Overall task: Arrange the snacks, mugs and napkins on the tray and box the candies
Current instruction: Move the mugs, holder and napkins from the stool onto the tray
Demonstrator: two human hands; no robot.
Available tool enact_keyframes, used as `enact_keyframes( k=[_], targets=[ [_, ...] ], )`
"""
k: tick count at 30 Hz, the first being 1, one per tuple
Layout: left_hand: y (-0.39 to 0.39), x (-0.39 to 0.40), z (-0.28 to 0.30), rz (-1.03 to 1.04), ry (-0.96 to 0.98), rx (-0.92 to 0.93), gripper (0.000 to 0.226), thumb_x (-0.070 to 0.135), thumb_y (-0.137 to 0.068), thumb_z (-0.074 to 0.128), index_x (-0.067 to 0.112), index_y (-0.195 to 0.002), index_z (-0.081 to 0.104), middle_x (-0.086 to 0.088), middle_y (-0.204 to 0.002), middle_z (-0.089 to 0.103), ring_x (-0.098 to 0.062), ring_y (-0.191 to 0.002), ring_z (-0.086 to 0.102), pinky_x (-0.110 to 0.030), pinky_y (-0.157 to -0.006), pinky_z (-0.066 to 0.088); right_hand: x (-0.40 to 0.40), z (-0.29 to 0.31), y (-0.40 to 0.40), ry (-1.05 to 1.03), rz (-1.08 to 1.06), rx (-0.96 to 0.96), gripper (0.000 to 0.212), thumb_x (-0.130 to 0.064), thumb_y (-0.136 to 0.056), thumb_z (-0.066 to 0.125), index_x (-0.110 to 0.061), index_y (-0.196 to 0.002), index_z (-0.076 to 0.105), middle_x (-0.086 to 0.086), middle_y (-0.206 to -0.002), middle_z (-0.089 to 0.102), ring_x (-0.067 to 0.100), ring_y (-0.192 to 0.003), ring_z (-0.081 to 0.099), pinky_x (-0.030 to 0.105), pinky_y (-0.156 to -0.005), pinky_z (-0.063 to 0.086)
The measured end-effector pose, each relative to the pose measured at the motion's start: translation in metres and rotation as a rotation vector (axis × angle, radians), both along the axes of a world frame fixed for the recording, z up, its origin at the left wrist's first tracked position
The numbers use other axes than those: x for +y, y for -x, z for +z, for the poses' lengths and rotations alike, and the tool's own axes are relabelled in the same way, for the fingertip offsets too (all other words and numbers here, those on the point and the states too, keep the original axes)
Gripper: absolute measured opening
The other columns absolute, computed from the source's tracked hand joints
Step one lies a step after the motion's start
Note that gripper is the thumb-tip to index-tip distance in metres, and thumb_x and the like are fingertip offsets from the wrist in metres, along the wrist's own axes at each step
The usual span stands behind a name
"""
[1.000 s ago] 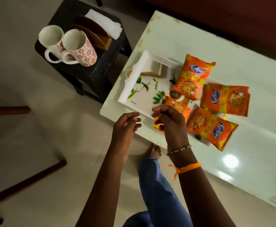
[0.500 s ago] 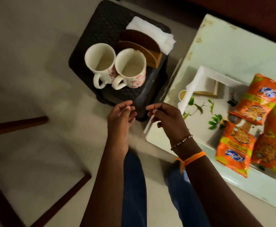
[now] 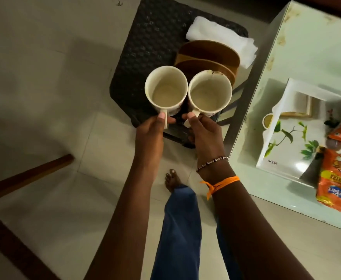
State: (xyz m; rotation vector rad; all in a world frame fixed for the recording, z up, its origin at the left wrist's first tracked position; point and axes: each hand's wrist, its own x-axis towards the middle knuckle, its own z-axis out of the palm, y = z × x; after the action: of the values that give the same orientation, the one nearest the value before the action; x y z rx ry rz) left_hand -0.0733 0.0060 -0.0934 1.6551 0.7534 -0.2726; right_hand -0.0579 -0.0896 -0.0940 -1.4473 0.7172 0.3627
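Two white mugs with red flower prints stand side by side on a black woven stool point(image 3: 155, 37). My left hand point(image 3: 152, 132) grips the handle of the left mug point(image 3: 165, 90). My right hand point(image 3: 203, 131) grips the handle of the right mug point(image 3: 210, 93). Behind the mugs is a brown wooden napkin holder point(image 3: 208, 55) with white napkins point(image 3: 222, 39) lying past it. The white tray point(image 3: 299, 146) with a leaf print sits on the pale table at the right, with orange snack packets point(image 3: 337, 178) on its right part.
The glass-topped table point(image 3: 307, 47) edge runs close to the stool's right side. A small box point(image 3: 299, 106) lies at the tray's far end. Dark wooden furniture legs point(image 3: 24, 178) cross the tiled floor at the left. My leg and bare foot point(image 3: 172, 180) are below my hands.
My view swung left from the tray to the stool. Both hands reached forward from empty and closed on the two mug handles.
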Motion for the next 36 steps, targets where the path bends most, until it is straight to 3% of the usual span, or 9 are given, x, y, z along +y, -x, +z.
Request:
enact_keyframes(
  k=[3,6,11,14,18,21,25,31,36],
  targets=[
    [0.003,-0.002,-0.003,-0.024,-0.049,-0.024,0.032,0.030,-0.096,0.043,0.028,-0.072,0.065,0.002,-0.090,0.067,-0.009,-0.096,0.059,-0.024,-0.087,0.044,0.000,-0.002,0.007,0.024,-0.049,-0.017,0.016,-0.014,-0.089,0.054,-0.017,-0.076,0.063,0.001,-0.078,0.060,0.009,-0.073,0.053,0.034,-0.077,0.044],
    [0.010,-0.004,-0.007,-0.040,-0.068,-0.048,0.032,0.031,-0.095,0.044,0.031,-0.070,0.064,0.001,-0.091,0.068,-0.014,-0.101,0.060,-0.027,-0.089,0.044,-0.009,-0.003,0.022,0.081,-0.107,-0.045,0.022,-0.012,-0.089,0.054,-0.022,-0.069,0.058,0.016,-0.091,0.053,0.022,-0.086,0.051,0.047,-0.088,0.047],
    [0.036,-0.029,-0.006,-0.117,-0.118,-0.066,0.032,0.036,-0.094,0.044,0.035,-0.068,0.063,0.015,-0.085,0.066,0.013,-0.079,0.057,-0.001,-0.069,0.039,-0.053,0.001,0.056,0.141,-0.124,-0.162,0.025,-0.007,-0.090,0.051,-0.018,-0.069,0.055,0.014,-0.087,0.047,0.021,-0.080,0.052,0.029,-0.073,0.050],
    [0.055,-0.061,0.001,-0.172,-0.064,-0.059,0.032,0.036,-0.093,0.044,0.034,-0.068,0.063,0.015,-0.077,0.066,0.010,-0.069,0.057,-0.003,-0.064,0.041,-0.091,0.006,0.080,0.229,-0.096,-0.192,0.017,-0.007,-0.091,0.049,-0.008,-0.076,0.058,0.005,-0.084,0.047,0.019,-0.078,0.053,0.038,-0.076,0.053],
    [0.070,-0.111,0.010,-0.252,-0.018,-0.048,0.033,0.035,-0.092,0.046,0.032,-0.064,0.063,0.015,-0.070,0.066,0.007,-0.065,0.055,-0.006,-0.061,0.040,-0.147,0.009,0.103,0.314,-0.130,-0.192,0.016,-0.010,-0.093,0.044,-0.004,-0.084,0.056,0.002,-0.087,0.044,0.019,-0.080,0.052,0.019,-0.067,0.055],
    [0.080,-0.152,0.014,-0.314,-0.017,-0.002,0.035,0.031,-0.094,0.047,0.029,-0.062,0.061,0.010,-0.064,0.060,-0.002,-0.056,0.050,-0.022,-0.060,0.041,-0.187,0.007,0.118,0.451,-0.098,-0.170,0.018,-0.010,-0.094,0.043,0.000,-0.086,0.056,0.010,-0.093,0.043,0.018,-0.078,0.051,0.016,-0.064,0.054],
    [0.087,-0.200,0.010,-0.424,-0.048,0.026,0.035,0.032,-0.094,0.046,0.030,-0.061,0.058,0.012,-0.069,0.059,-0.005,-0.067,0.050,-0.028,-0.067,0.038,-0.233,-0.001,0.129,0.549,-0.089,-0.163,0.021,-0.005,-0.095,0.040,0.006,-0.084,0.055,0.009,-0.096,0.039,0.010,-0.072,0.045,0.015,-0.060,0.054],
    [0.089,-0.238,-0.014,-0.427,-0.062,0.053,0.037,0.032,-0.094,0.046,0.030,-0.059,0.059,0.006,-0.078,0.065,-0.016,-0.084,0.059,-0.043,-0.088,0.050,-0.275,-0.024,0.129,0.522,-0.057,-0.148,0.027,-0.005,-0.096,0.038,0.015,-0.086,0.052,0.015,-0.097,0.038,0.035,-0.084,0.048,0.036,-0.076,0.055],
    [0.091,-0.251,-0.028,-0.344,-0.040,0.052,0.037,0.034,-0.092,0.048,0.033,-0.058,0.062,0.001,-0.085,0.066,-0.019,-0.094,0.059,-0.047,-0.095,0.048,-0.285,-0.029,0.136,0.530,0.011,-0.188,0.019,-0.003,-0.095,0.039,0.003,-0.082,0.052,0.011,-0.094,0.036,0.017,-0.076,0.044,0.033,-0.077,0.055]
  ],
)
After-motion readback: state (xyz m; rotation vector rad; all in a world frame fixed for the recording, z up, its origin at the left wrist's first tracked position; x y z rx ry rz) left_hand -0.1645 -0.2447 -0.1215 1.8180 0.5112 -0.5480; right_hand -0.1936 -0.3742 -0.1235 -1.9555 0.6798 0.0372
